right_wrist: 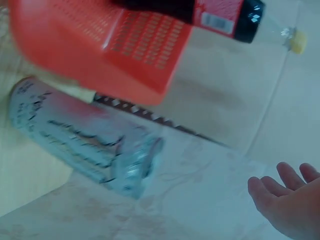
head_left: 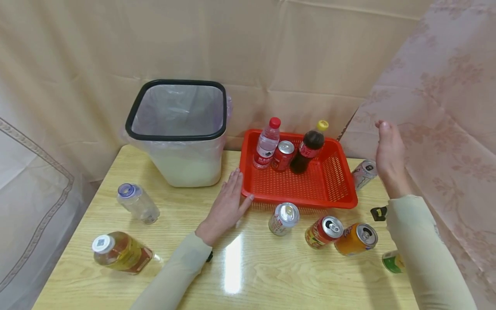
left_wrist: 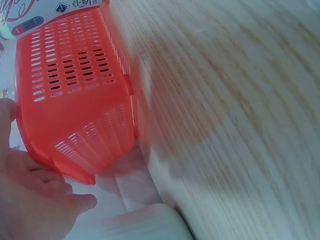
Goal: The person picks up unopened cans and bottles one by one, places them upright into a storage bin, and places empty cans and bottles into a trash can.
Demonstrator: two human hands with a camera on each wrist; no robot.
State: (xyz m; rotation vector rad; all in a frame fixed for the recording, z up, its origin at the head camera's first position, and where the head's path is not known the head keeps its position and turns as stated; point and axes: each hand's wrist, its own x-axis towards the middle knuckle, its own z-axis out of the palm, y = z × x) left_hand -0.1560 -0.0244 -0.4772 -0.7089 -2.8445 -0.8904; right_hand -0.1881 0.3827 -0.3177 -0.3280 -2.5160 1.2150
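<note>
Bottles (head_left: 267, 146) in basket (head_left: 271, 185), bin (head_left: 190, 165) left, cans (head_left: 282, 224) before

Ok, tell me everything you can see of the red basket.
The red basket looks plastic: rectangular, open-topped, with slotted walls and a perforated floor. It stands upright on the wooden table. Inside, toward the back, are a clear red-capped bottle, a red can and a dark yellow-capped bottle. The left grip appears to touch its left rim; whether the pale can in front touches it is unclear.

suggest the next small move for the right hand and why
Probably lower the empty right hand to the tall pale cylindrical metal can: that can looks nearest to it, just outside the red rectangular plastic basket, while the left hand is at the basket's opposite side.
</note>
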